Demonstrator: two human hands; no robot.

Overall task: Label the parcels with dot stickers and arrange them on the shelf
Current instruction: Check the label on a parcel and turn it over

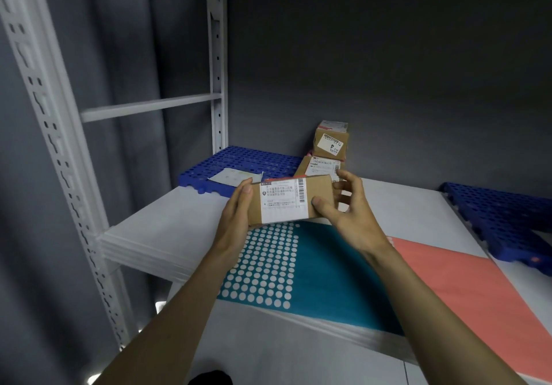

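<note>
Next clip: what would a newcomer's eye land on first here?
First the brown parcel with its white shipping label, held in mid-frame between the left hand and right hand above the shelf. Just below lies the teal dot-sticker sheet, with a pink sheet to its right. Two stacked parcels sit behind, against the dark wall.

Just one view here, a wide-angle cam on the person's head, looking forward and down at the white shelf point(167, 229). It sits close: both forearms run up from the bottom edge and the hands land about mid-frame. Wide lens bends the rack post point(56, 133) on the left; the dark back wall point(388, 70) fills the top.
</note>
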